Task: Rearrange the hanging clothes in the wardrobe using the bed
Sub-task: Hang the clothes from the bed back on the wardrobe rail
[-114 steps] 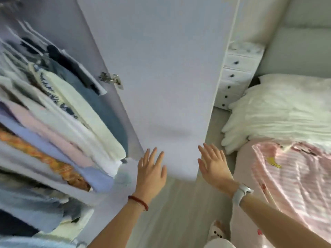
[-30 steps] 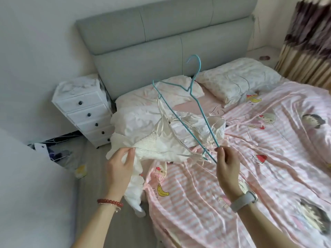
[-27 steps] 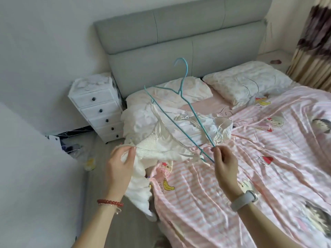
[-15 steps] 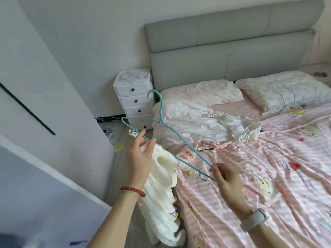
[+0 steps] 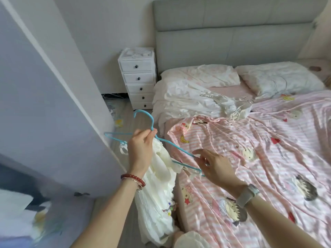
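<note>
L hand (image 5: 141,147) has its grip pinched on the neck of the blue hanger (image 5: 152,129), just under the hook, w/ the white garment (image 5: 159,194) hanging off it and draping down betw the bed (image 5: 268,158) edge and the wardrobe door (image 5: 44,104). R hand (image 5: 215,165) is at the hanger's far shoulder end, fingers spread and loose; looks like it's touching or just letting go of the wire, not gripping it, though the fingertips overlap the wire so can't be sure. Risks as I read them: the garment looks on by thin straps only, one loop visible near the L end of the bar, so if the hanger tilts more (it's already slanted down toward the R hand) the straps could slide off and the whole thing drops to the floor. Only a pinch holds the load, so a swing toward the wardrobe could twist it out of the fingers. The L tip of the hanger sits right beside the door edge and could snag there. The long hem hangs low near the person's knee and could get stepped on or caught. A second white garment (image 5: 197,101) lies crumpled on the bed by the pillows, well apart from both hands, prob next in line.
</note>
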Demonstrator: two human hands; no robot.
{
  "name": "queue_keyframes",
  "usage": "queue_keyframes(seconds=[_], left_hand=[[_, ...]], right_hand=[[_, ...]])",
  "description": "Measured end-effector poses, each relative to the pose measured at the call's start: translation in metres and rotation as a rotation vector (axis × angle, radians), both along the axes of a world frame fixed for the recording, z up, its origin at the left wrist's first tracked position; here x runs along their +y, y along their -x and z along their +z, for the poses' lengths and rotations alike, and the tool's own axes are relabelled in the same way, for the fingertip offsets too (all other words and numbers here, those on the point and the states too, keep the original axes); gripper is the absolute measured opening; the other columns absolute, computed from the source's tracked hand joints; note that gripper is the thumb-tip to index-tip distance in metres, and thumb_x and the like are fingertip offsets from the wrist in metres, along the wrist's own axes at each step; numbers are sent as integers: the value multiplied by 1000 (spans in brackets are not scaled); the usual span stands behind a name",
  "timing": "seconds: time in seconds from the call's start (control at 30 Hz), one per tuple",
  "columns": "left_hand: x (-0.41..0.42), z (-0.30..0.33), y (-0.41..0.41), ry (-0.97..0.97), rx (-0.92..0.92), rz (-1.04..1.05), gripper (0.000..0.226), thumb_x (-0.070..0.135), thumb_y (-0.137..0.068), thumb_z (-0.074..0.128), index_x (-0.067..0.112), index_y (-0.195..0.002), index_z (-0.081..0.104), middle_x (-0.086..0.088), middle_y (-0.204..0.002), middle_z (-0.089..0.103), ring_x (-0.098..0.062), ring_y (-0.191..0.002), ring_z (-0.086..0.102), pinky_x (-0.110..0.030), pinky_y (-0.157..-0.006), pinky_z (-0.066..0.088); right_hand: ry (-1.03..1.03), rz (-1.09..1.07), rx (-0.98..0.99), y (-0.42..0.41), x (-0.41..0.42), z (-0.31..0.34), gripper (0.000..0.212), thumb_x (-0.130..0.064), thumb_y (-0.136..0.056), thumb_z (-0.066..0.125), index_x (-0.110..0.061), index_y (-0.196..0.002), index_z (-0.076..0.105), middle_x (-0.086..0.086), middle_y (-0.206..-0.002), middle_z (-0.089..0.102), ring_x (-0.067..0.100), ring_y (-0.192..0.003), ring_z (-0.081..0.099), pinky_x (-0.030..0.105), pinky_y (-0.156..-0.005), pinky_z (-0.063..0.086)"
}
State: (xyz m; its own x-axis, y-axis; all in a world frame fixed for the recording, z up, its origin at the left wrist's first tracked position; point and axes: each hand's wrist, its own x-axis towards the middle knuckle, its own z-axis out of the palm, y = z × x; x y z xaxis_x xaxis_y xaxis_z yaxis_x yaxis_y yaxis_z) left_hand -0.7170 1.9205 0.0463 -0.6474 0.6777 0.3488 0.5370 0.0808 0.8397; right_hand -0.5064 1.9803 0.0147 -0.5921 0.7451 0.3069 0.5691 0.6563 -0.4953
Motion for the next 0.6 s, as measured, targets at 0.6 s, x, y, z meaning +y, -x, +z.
queue_keyframes(seconds=[0.6], left_hand=[[-257, 6, 71, 55, -55, 632, 34, 3, -81, 66, 3, -53, 47, 4, -46, 38, -2, -48, 36, -15, -53, 31]], right_hand=[[-54, 1061, -187, 202, -100, 26, 21, -30, -94, 46, -20, -105, 60, 12, -71, 66, 34, -73, 59, 32, -63, 39]])
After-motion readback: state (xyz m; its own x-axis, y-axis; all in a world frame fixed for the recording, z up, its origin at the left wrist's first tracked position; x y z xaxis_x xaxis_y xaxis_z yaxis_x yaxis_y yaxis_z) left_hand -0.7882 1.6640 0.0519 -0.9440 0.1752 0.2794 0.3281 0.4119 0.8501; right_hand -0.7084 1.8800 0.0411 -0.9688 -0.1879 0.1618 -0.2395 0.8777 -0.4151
